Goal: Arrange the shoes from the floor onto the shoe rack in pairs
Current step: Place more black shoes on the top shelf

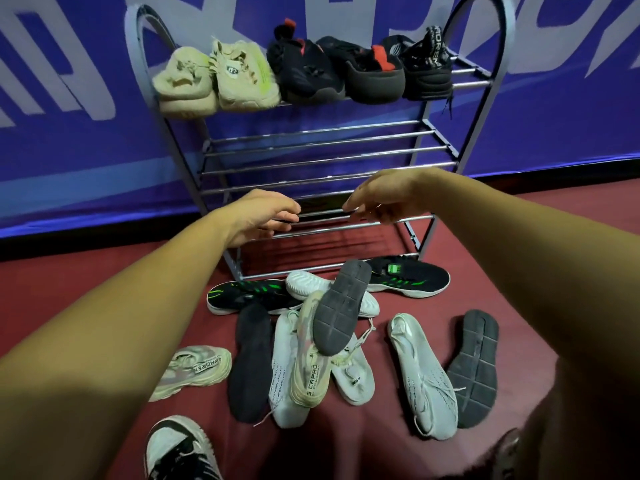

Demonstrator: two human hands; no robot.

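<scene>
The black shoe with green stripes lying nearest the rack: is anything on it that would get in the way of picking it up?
Yes. A dark shoe lying sole-up rests over the heel end of the black shoe with green stripes. Both the left hand and the right hand are empty above.

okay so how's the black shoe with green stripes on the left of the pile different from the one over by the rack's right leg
The left green-striped shoe lies with its toe pointing left, and a white shoe covers its heel end. The right green-striped shoe points its toe right, with a dark upturned sole leaning across its heel end; a green tongue label shows on it, none on the left one. Both are black with green stripes and white soles, on the floor: plainly a pair.
</scene>
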